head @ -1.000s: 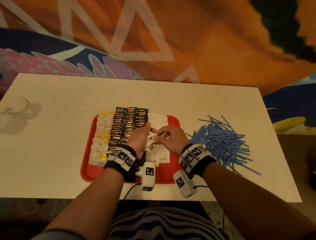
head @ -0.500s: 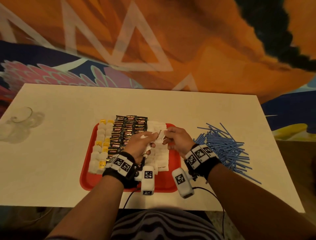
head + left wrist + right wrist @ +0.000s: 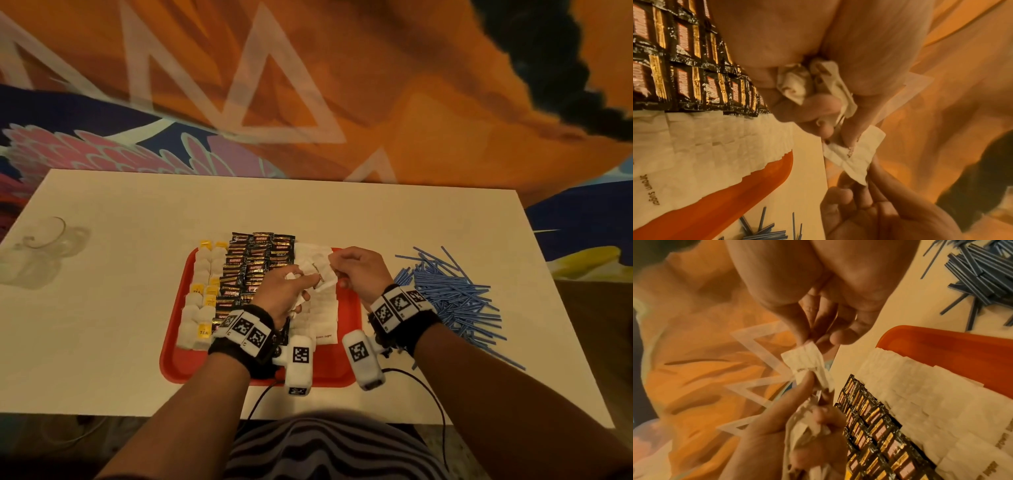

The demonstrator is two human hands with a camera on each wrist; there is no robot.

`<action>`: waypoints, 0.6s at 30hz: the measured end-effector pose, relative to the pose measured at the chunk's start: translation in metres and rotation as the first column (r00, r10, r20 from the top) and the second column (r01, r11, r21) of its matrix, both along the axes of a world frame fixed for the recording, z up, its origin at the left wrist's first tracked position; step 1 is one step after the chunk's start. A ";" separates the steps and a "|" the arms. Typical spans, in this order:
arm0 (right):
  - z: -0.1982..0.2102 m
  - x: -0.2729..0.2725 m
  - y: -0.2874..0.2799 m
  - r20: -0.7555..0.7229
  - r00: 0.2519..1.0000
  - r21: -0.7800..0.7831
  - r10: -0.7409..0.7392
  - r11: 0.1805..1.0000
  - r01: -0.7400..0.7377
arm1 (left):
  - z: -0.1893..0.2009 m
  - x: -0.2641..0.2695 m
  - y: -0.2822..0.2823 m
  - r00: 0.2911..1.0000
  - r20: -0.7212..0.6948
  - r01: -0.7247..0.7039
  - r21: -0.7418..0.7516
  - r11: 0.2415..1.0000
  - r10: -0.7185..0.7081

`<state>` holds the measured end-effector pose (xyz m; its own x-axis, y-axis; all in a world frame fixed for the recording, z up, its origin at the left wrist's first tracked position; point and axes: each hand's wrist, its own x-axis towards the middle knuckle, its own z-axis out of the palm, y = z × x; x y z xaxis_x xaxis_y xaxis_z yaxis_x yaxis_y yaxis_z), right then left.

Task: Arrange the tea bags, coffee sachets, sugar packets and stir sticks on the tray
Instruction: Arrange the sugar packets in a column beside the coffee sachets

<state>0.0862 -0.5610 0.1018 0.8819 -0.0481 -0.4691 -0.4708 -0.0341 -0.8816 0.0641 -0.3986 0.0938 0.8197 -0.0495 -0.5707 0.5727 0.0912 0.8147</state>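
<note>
A red tray holds columns of white tea bags with yellow tags, black coffee sachets and white sugar packets. My left hand grips a bunch of sugar packets in its curled fingers above the tray's middle. One sugar packet is stretched between both hands: my left fingertips hold one end, and my right hand pinches the other end. Blue stir sticks lie in a loose heap on the table, right of the tray.
The white table has a clear glass at its far left edge. A black cable runs from the right wrist over the table's front edge. A patterned orange cloth lies beyond the table.
Both hands have moved away from me toward the far end of the sugar column, and the right hand has drawn one packet out of the left hand's bunch.
</note>
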 end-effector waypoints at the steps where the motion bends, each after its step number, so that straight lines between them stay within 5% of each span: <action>1: 0.002 0.000 0.000 0.012 0.999 -0.014 0.030 0.999 -0.030 | -0.001 0.001 0.001 1.000 -0.004 0.001 0.000 1.000 -0.001; 7: 0.001 -0.005 0.003 0.032 0.990 -0.055 0.141 0.989 -0.139 | -0.002 0.004 0.001 0.995 -0.034 -0.098 -0.102 0.990 0.095; 13: -0.002 -0.005 0.005 0.072 0.996 -0.118 0.051 0.992 -0.042 | -0.005 -0.001 0.001 0.999 -0.019 -0.047 -0.068 0.997 0.046; 18: -0.003 -0.003 0.003 0.017 0.965 -0.215 0.261 0.944 -0.252 | -0.007 0.001 0.009 0.991 -0.038 -0.130 -0.015 0.991 0.130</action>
